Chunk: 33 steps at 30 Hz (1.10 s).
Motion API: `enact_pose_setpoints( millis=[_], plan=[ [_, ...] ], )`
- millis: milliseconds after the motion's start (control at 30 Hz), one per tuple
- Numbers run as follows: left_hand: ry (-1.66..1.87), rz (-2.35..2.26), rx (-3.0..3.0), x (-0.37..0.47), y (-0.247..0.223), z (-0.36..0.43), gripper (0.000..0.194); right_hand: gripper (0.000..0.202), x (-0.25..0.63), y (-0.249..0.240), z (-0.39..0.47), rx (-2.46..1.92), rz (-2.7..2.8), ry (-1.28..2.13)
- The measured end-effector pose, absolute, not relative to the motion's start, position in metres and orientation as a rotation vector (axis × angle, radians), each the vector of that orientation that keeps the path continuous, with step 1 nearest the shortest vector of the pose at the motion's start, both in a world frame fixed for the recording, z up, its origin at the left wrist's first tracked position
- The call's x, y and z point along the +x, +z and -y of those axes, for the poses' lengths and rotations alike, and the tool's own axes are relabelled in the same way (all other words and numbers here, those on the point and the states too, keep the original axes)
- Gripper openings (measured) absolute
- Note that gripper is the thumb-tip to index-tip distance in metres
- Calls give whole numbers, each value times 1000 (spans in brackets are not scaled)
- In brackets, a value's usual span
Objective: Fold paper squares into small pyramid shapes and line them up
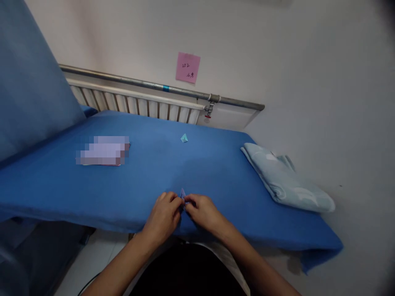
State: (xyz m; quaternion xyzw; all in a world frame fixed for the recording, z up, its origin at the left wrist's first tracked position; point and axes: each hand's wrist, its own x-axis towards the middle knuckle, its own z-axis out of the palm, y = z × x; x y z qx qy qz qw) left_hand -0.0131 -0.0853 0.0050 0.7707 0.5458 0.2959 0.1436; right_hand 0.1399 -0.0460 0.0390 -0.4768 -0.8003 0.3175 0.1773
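Observation:
A small folded purple paper (183, 192) is pinched between my two hands near the front edge of the blue-covered bed (148, 176). My left hand (165, 213) has its fingers closed on the paper's left side. From the right, my right hand (202, 210) grips it with thumb and forefinger. Only the pointed top of the paper shows; the fingers hide its lower part. Farther back on the bed lies a small folded light-blue paper (184, 138), touched by neither hand.
A pixelated flat stack (103, 152) lies at the left of the bed. On the right rests a folded pale-green blanket (285, 181). Behind are a white radiator (135, 102), a metal pipe (117, 77) and a pink note (188, 68). A blue curtain (33, 78) hangs at left.

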Motion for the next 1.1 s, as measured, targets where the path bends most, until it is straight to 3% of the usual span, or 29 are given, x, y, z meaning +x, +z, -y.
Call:
enact_pose_setpoints(
  millis=[367,500,700,933,1100],
  plan=[
    [711,-1471,2291,-24,12,78,12,33,147,49,32,-1338,2302,1087],
    [658,-1481,2319,-27,18,77,15,29,149,48,26,-1297,2333,1134],
    [626,-1582,2230,-26,20,74,25,23,151,40,21,-1287,2385,1082],
    [631,-1734,2146,-14,15,71,11,23,156,39,25,-1185,2443,1038],
    [595,-1829,2217,-10,15,72,13,22,156,37,28,-1201,2450,987]
  ],
)
